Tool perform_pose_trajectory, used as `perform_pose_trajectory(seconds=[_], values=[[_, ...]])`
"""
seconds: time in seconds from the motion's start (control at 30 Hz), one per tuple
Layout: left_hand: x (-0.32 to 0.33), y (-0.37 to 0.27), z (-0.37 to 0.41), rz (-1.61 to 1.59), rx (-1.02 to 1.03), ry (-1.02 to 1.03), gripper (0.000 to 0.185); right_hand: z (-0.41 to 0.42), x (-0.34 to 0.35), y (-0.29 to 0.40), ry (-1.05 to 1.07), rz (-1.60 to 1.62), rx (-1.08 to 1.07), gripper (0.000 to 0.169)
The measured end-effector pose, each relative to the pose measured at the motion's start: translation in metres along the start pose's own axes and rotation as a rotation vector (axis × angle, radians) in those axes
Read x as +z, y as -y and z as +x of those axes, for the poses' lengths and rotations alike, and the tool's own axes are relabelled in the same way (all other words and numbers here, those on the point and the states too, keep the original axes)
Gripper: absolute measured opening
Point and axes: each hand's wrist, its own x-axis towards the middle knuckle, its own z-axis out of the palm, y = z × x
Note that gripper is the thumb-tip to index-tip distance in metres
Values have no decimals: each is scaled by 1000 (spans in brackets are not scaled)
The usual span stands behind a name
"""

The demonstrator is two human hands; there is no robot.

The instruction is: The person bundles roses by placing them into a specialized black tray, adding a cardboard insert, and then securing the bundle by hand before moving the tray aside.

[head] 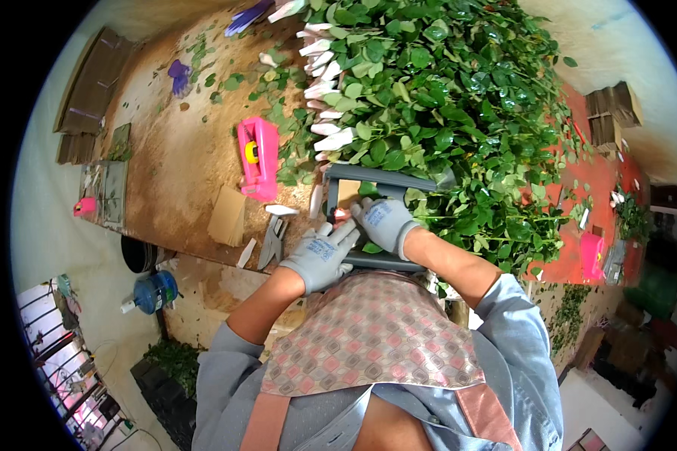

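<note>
Both my hands wear grey gloves and meet over a dark grey frame at the table's front edge. The fingers of my left hand reach flat towards a small pinkish flower bud. Just to the right, my right hand curls its fingers down beside the bud. Whether either hand grips a stem is hidden under the gloves. A piece of cardboard and green leaves show inside the frame. Left of my left hand lie grey-handled shears and a white paper strip.
Leafy cut stems are heaped beyond the frame, with white wraps at their left ends. A pink tape dispenser, cardboard pieces and a purple glove lie leftward. Another pink dispenser stands far right.
</note>
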Motion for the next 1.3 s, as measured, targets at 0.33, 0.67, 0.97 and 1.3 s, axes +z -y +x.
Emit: perform_pose_trajectory(seconds=[0.33,0.67,0.97,1.3], values=[[9,-2,6,16,-64,-5,70,17,-99,-46,-455,157,204,22],[3,-7,10,11,-46,-16,69,57,-67,-147,55,-160,478,23],[13,-1,6,69,23,-85,69,9,-134,-142,-279,-273,404,25],[1,-9,5,-29,-48,24,67,-19,-197,-126,-629,-178,431,18]])
